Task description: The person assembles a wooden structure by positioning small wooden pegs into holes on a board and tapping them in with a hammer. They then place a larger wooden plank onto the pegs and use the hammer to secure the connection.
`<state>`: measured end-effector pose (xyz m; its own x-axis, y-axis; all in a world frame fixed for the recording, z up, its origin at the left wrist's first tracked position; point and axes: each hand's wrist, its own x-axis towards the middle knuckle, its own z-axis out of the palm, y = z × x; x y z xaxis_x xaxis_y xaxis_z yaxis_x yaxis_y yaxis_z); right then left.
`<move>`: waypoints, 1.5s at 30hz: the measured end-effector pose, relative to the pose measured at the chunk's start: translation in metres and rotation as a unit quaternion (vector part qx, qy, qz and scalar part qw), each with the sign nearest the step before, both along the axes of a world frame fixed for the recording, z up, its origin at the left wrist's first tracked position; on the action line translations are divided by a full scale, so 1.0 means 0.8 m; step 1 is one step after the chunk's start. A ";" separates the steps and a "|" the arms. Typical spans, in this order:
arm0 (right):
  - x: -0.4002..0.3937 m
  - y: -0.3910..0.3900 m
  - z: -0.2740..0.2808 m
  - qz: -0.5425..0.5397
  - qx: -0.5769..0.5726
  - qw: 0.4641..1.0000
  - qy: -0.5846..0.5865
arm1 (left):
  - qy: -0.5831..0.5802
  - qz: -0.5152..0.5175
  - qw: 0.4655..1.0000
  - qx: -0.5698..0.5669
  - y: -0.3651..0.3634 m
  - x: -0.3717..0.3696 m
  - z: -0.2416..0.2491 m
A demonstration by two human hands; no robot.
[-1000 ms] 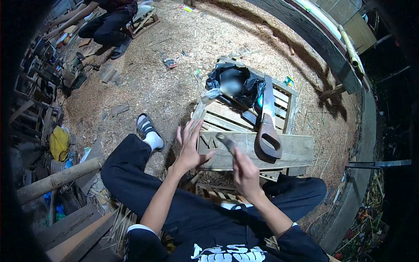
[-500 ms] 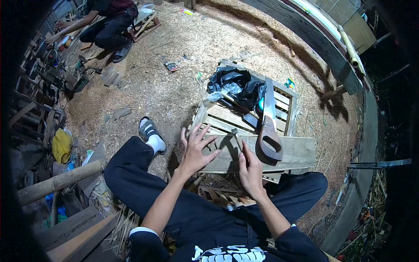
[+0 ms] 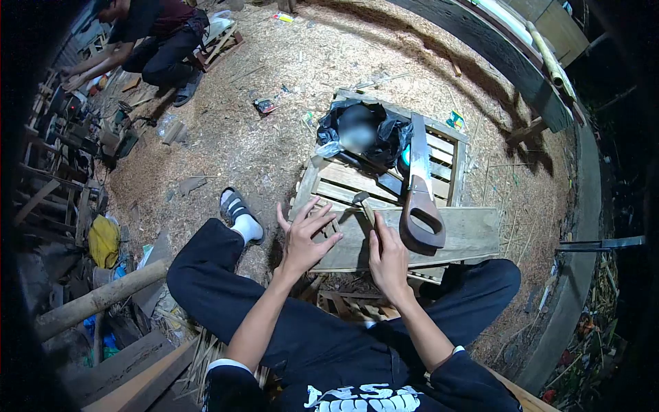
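My right hand (image 3: 390, 257) grips a small hammer by its wooden handle (image 3: 368, 211). The dark hammer head (image 3: 360, 198) points away from me, over the near end of a slatted wooden piece. My left hand (image 3: 305, 240) is at the left end of a grey wooden board (image 3: 453, 232), its fingers spread and thumb apart. A short thin wood strip (image 3: 335, 224) shows between its index finger and thumb. Right of the hammer, a handsaw (image 3: 422, 199) lies with its brown handle on the board and its blade across the slats.
A black plastic bag (image 3: 391, 141) sits on the slatted wooden top (image 3: 350, 180). Another person (image 3: 161, 51) crouches at the far left beside tools and scrap. A bamboo pole (image 3: 103, 299) juts in at left. Wood shavings cover the ground (image 3: 226, 137).
My right hand has shifted slightly left and the hammer head has moved up and left. My left hand stays nearly in place. The crouching person leans further into view.
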<state>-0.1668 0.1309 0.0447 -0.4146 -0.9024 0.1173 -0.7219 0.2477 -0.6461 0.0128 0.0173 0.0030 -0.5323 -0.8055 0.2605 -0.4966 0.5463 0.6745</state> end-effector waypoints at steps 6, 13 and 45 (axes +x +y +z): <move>0.000 0.000 -0.006 0.002 -0.005 1.000 0.020 | 0.000 0.010 1.000 -0.008 0.001 -0.001 -0.002; 0.002 0.002 -0.002 -0.002 0.004 1.000 0.021 | 0.000 -0.002 1.000 0.004 0.000 0.004 0.006; 0.012 0.003 -0.010 -0.006 0.019 0.999 0.050 | -0.109 -0.078 0.991 -0.007 -0.019 -0.003 0.032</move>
<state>-0.1571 0.1335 0.0367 -0.4126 -0.9024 0.1243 -0.7797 0.2792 -0.5605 0.0106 0.0023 0.0289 -0.6948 -0.7063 0.1360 -0.5382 0.6360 0.5530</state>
